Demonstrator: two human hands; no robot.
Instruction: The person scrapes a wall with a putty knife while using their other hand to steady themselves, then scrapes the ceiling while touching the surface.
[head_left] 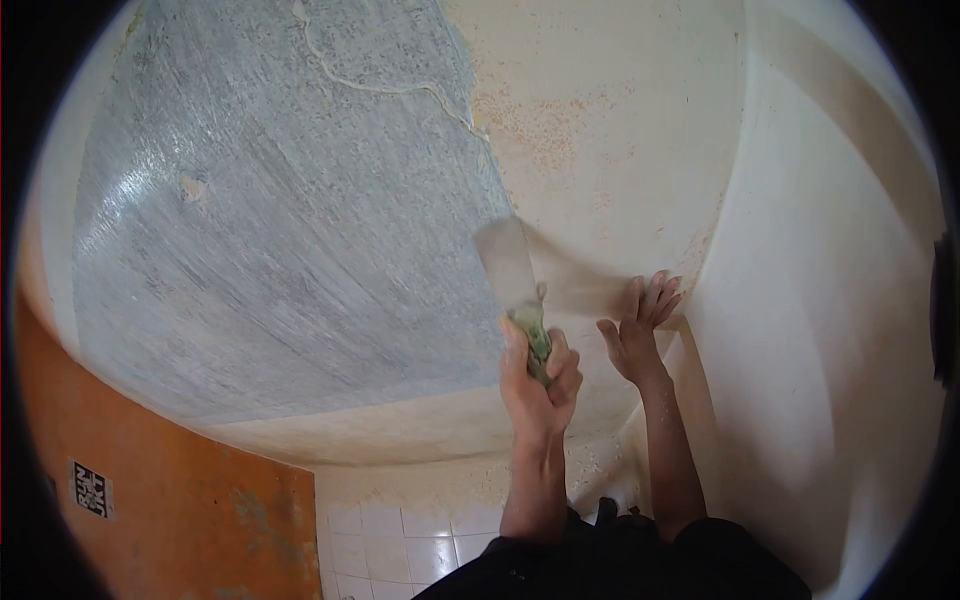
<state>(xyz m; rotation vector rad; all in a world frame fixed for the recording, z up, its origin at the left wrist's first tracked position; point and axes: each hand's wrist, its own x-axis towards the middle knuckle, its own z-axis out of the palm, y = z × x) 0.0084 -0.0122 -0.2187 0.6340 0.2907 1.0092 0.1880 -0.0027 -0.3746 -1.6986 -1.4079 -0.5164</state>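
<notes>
My left hand is closed around the green handle of a wide-bladed scraper, palm side towards me. The blade points up the wall and lies over the border between the blue-grey patch and the cream coating; whether its edge touches cannot be made out. To the right, my right hand has its fingers spread against the cream wall near the corner, holding nothing. A shadow falls across the wall between blade and right hand.
A white side wall rises close on the right. At lower left is an orange surface with a black-and-white sticker. White tiles show below. A pale ragged line crosses the upper blue-grey patch.
</notes>
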